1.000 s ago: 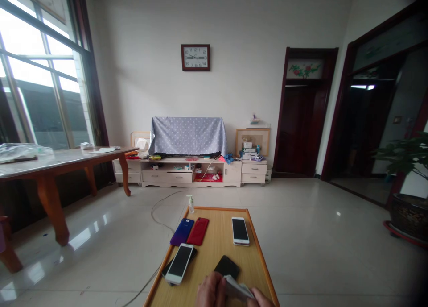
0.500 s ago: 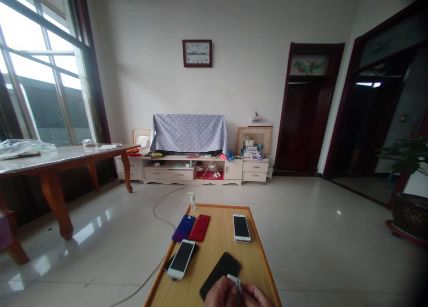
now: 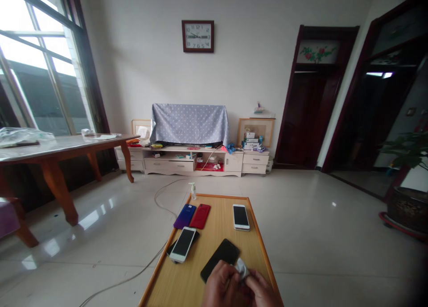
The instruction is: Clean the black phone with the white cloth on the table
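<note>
Close to the table's near end, my left hand [image 3: 221,284] and my right hand [image 3: 260,289] are closed together around a small, crumpled white-grey cloth [image 3: 242,268]. Part of the cloth sticks up between the fingers; the rest is hidden. A black phone [image 3: 219,257] lies slanted on the wooden table [image 3: 214,217], just beyond my left hand, which covers its near corner in view. To its left, a white phone [image 3: 183,244] rests on top of a dark phone [image 3: 194,239]. Farther back lie a blue-purple phone [image 3: 184,216] and a red phone [image 3: 200,216].
On the table's right side is another white phone [image 3: 241,217], seemingly stacked on something. A pump bottle [image 3: 193,191] stands at the far edge. A cable [image 3: 143,267] runs over the floor to the left. A larger table [image 3: 73,145] stands left, a TV cabinet [image 3: 169,165] ahead.
The view has tipped down a little, so the table and hands appear higher. Both hands still grip the cloth, whose exposed part has changed shape and shifted slightly right. The phones stay in place.
</note>
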Demonstrator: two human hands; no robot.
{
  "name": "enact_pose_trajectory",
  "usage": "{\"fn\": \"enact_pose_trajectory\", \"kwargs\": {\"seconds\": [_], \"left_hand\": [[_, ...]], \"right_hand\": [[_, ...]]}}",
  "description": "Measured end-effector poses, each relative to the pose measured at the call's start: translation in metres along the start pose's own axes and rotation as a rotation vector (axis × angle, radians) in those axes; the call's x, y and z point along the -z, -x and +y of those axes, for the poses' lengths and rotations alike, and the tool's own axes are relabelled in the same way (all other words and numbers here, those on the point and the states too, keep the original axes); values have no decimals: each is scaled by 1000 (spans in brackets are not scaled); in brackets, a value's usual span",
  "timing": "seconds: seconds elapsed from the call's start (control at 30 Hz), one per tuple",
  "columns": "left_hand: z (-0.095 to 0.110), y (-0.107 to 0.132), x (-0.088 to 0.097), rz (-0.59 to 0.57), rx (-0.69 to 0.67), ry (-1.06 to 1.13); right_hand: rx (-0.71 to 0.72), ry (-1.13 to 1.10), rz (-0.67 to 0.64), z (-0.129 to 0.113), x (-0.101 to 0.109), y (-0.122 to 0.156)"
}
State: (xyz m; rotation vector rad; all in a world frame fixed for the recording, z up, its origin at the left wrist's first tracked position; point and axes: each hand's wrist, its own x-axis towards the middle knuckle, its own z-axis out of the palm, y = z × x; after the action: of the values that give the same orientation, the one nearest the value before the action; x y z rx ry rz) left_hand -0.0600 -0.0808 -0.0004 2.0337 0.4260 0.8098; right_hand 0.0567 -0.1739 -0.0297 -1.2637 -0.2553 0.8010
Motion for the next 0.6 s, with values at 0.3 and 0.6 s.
{"fn": "enact_pose_trajectory", "kwargs": {"seconds": [0.3, 0.6], "left_hand": [[-30, 10, 38, 97, 140, -612], [-39, 12, 35, 71, 184, -687]], "right_hand": [[53, -98, 27, -13, 8, -1], [63, 28, -90, -33, -31, -8]]}}
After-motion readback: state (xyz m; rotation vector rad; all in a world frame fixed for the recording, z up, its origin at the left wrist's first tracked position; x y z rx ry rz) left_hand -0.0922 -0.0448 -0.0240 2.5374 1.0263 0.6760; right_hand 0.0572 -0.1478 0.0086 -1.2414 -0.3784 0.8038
